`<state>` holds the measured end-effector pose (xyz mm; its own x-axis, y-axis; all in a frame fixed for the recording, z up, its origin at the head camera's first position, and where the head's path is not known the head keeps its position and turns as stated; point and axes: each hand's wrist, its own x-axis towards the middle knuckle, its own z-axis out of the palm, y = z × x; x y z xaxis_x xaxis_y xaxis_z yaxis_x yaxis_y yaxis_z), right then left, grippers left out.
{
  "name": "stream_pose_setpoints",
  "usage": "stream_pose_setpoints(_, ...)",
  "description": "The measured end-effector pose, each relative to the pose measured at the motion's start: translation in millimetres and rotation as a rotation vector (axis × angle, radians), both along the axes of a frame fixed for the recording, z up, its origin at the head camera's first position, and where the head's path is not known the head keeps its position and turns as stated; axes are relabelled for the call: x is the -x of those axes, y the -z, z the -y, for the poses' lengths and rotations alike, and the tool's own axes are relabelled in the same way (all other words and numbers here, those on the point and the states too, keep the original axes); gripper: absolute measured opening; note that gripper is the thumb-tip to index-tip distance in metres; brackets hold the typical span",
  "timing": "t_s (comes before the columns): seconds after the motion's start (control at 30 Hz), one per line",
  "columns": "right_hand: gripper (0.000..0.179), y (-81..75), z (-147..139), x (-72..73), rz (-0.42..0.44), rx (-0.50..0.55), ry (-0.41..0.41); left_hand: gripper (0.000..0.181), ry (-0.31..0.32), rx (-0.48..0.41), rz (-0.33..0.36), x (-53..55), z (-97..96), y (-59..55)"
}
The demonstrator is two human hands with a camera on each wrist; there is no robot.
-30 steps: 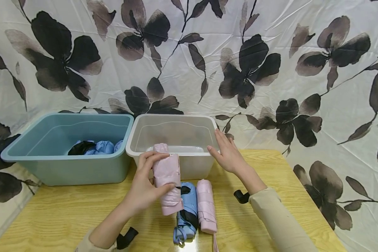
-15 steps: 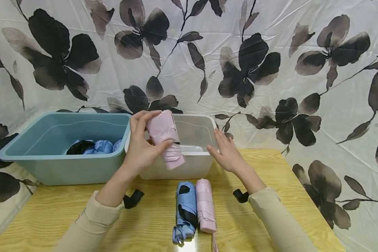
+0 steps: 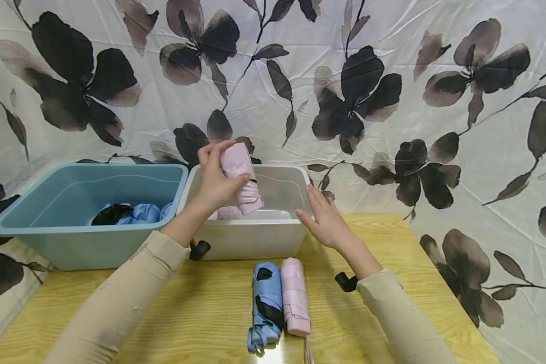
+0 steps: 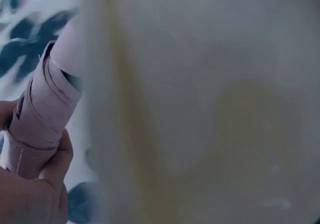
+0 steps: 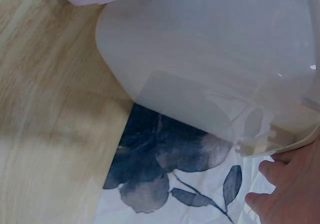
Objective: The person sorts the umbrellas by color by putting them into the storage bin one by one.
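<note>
My left hand [image 3: 216, 179] grips a pink folded umbrella [image 3: 237, 162], held tilted over the white bin [image 3: 250, 241]. Thumb and fingers wrap its sides, and the left wrist view shows the wound fabric of this umbrella [image 4: 45, 102] beside the bin's blurred wall. Inside the bin lies another pink bundle [image 3: 229, 213], mostly hidden by the front wall. My right hand [image 3: 329, 222] rests on the bin's right rim with fingers extended. In front of the bin, a blue folded umbrella [image 3: 267, 289] with black patches and a pink folded umbrella [image 3: 294, 293] lie side by side on the table.
To the left, a teal bin [image 3: 91, 247] stands against the white one, with blue and black folded fabric [image 3: 145, 213] inside. A floral cloth [image 3: 273, 126] hangs behind the wooden table [image 3: 200, 313]. Black pieces sit at both wrists.
My left hand has lifted the pink umbrella up and away from the table's front, over the front rim of the white bin. My right hand stays on the rim.
</note>
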<state>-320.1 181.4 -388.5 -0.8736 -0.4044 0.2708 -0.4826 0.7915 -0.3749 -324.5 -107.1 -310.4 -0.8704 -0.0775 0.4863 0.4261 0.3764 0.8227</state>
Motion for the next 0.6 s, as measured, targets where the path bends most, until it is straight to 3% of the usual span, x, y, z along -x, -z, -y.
stream_pose_setpoints(0.13,0.08,0.3,0,0.9,0.008,-0.009,0.004,0.079,0.004,0.092,0.107,16.6,0.2,14.4)
stream_pose_setpoints(0.33,0.079,-0.6,-1,0.6,0.022,-0.006,0.005,0.084,0.068,0.249,0.28,35.8,5.4,32.4)
stream_pose_setpoints(0.43,0.078,-1.2,0,-0.1,0.025,-0.003,0.006,0.085,0.114,0.314,0.373,43.4,10.1,38.2)
stream_pose_setpoints(0.6,0.079,-1.5,-1,0.1,0.017,-0.003,0.006,0.086,0.183,0.347,0.533,50.5,14.1,42.5)
